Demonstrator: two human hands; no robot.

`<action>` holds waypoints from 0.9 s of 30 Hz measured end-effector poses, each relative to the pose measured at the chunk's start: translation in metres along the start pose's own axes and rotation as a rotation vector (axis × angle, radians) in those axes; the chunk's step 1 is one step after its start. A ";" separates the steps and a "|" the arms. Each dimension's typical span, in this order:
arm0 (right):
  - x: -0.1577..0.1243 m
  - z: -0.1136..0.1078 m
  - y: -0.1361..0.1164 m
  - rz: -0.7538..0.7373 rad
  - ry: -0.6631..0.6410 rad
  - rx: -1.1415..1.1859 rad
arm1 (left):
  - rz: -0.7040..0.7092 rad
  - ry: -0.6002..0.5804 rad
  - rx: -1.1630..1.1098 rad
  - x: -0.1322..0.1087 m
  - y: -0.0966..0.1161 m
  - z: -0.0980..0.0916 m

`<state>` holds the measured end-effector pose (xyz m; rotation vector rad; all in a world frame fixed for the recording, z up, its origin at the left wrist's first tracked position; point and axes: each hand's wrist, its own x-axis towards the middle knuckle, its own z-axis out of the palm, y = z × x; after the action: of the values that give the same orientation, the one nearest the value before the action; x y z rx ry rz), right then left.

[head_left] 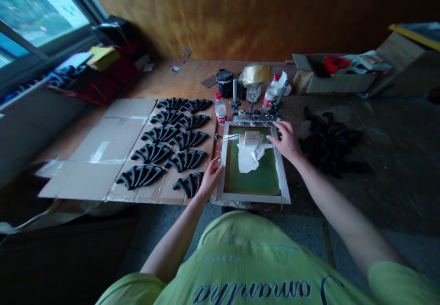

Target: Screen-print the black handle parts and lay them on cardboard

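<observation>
A screen printing frame (pixel 285 190) with a pale rim and green mesh lies in front of me, joined to a metal hinge clamp (pixel 252 120) at its far end. White ink (pixel 248 159) is spread on the mesh below a squeegee with a wooden block (pixel 252 138). My left hand (pixel 211 177) is closed at the frame's left rim, its fingertips partly hidden. Over the upper right rim is my right hand (pixel 288 143), thumb and fingers apart, the thumb close to the squeegee but not around it.
Rows of black ribbed, fan-shaped parts (pixel 160 134) lie on cardboard (pixel 92 149) to the left. A dark heap of parts (pixel 330 142) is at right. Behind the frame stand red-capped bottles (pixel 220 108) and a black tub (pixel 225 82). An open carton (pixel 337 82) sits back right.
</observation>
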<state>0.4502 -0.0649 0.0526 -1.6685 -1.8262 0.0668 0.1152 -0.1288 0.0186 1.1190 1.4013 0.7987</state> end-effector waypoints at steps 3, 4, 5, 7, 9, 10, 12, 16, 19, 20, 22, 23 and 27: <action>0.014 0.023 -0.041 -0.209 -0.175 -0.093 | -0.027 0.037 0.130 0.013 -0.023 0.005; 0.013 0.031 -0.050 -0.236 -0.253 -0.138 | -0.029 0.039 0.160 0.017 -0.027 0.006; 0.008 0.037 -0.057 -0.248 -0.323 -0.176 | -0.027 0.038 0.180 0.020 -0.031 0.006; -0.008 0.043 -0.063 -0.262 -0.415 -0.218 | -0.021 0.035 0.200 0.024 -0.036 0.006; -0.027 0.039 -0.063 -0.324 -0.461 -0.217 | -0.010 0.026 0.213 0.025 -0.039 0.005; -0.036 0.035 -0.061 -0.380 -0.483 -0.205 | -0.001 0.021 0.219 0.025 -0.041 0.005; -0.047 0.023 -0.059 -0.501 -0.536 -0.164 | 0.018 0.013 0.227 0.025 -0.042 0.005; -0.040 0.008 -0.055 -0.579 -0.654 -0.040 | 0.029 0.008 0.219 0.024 -0.041 0.004; -0.033 0.013 -0.056 -0.439 -0.554 -0.034 | 0.009 0.019 0.197 0.023 -0.038 0.004; -0.036 0.016 -0.057 -0.406 -0.493 -0.052 | 0.000 0.024 0.181 0.022 -0.038 0.004; -0.047 0.022 -0.058 -0.411 -0.411 -0.074 | -0.011 0.030 0.145 0.022 -0.037 0.004; -0.053 0.023 -0.059 -0.438 -0.405 -0.072 | -0.015 0.030 0.128 0.022 -0.037 0.004; -0.056 0.019 -0.059 -0.451 -0.460 -0.030 | -0.022 0.002 0.099 0.021 -0.034 0.004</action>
<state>0.3876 -0.1198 0.0406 -1.2899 -2.5213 0.2450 0.1137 -0.1210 -0.0209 1.1767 1.4656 0.7216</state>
